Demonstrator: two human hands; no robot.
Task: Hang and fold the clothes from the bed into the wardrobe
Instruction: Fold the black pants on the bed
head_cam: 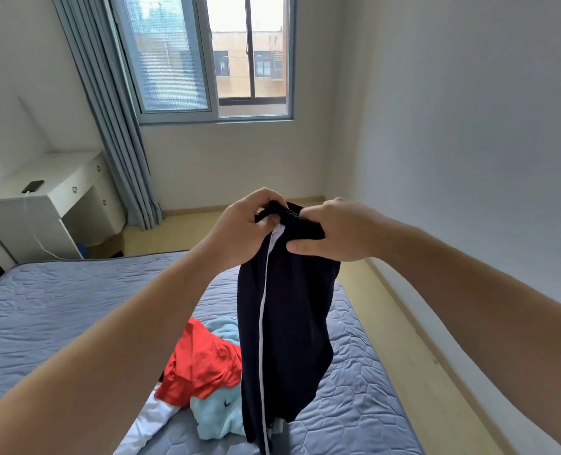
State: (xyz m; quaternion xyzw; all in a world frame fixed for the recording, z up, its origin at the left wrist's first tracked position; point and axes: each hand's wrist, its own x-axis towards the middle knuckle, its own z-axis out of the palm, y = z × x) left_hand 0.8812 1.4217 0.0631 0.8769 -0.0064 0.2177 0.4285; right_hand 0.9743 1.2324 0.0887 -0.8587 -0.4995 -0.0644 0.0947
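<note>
While the dark pants (289,323) hang down in the air over the bed (59,307), the left grip (239,231) and the right grip (335,231) hold their top edge, close side by side. Both grips are curled tight and pinch the stretchy waistband. The pants are soft and long, with a thin white stripe down one side. Under them, on the bumpy blue-grey bed, lie a shiny red shirt (203,366), a fluffy light blue cloth (216,412) with small dark marks, and a white cloth (151,421).
</note>
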